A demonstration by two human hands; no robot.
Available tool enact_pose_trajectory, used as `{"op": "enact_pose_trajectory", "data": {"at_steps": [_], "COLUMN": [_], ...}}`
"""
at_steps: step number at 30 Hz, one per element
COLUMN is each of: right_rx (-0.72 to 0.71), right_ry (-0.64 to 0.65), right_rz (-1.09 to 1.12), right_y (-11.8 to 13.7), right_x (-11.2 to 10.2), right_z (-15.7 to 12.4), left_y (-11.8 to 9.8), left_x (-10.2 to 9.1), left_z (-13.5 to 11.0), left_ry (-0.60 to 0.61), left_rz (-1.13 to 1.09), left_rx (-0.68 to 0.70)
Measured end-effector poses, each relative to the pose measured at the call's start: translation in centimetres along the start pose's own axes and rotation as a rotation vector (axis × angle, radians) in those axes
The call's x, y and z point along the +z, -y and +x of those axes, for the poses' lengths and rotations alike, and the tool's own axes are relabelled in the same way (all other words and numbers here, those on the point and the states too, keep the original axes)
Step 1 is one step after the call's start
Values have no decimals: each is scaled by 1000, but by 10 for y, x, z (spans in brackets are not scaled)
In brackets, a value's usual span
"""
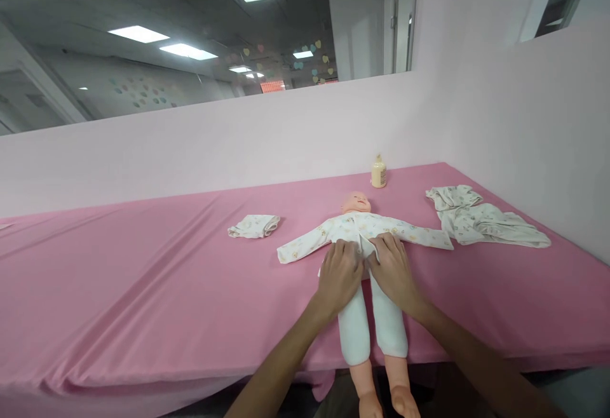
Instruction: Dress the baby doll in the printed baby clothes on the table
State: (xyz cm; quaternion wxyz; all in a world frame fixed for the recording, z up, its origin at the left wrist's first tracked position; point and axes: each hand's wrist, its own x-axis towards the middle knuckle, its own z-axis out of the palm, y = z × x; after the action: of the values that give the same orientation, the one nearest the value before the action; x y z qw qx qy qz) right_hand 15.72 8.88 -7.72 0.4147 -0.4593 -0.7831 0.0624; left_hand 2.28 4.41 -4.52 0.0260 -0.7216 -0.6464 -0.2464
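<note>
A baby doll (356, 203) lies on its back, its bare feet hanging past the table's near edge. It wears a white patterned baby shirt (309, 240) with both sleeves spread wide, and its legs are in white cloth (353, 329). My left hand (340, 272) is closed on the shirt's front at the doll's belly. Beside it, my right hand (391, 265) pinches the other front part, where a white flap stands up between the hands. My fingers hide the exact grip points and much of the doll's waist.
A pink sheet (166, 303) covers the table. Folded patterned cloth (254, 226) lies left of the doll, and a crumpled patterned garment (486, 221) lies right. A cream pump bottle (379, 172) stands near the back wall (286, 135). Another wall (548, 132) borders the right side.
</note>
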Motion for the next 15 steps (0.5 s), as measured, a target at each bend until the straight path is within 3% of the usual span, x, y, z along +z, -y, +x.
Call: {"op": "enact_pose_trajectory", "data": {"at_steps": [3, 7, 11, 15], "right_rx": [38, 86, 130, 233], "right_ry": [-25, -36, -51, -34], "right_rz": [93, 224, 367, 505], "right_y": [0, -2, -4, 1], "right_x": [-4, -3, -1, -7], "right_z": [-9, -9, -6, -1], "left_y": [-1, 2, 7, 10], "left_x": [5, 10, 9, 6], "left_z": [-14, -10, -1, 7], "left_ry": [1, 49, 73, 27], "left_rz": [225, 390, 402, 261], "left_rx": [40, 86, 103, 72]}}
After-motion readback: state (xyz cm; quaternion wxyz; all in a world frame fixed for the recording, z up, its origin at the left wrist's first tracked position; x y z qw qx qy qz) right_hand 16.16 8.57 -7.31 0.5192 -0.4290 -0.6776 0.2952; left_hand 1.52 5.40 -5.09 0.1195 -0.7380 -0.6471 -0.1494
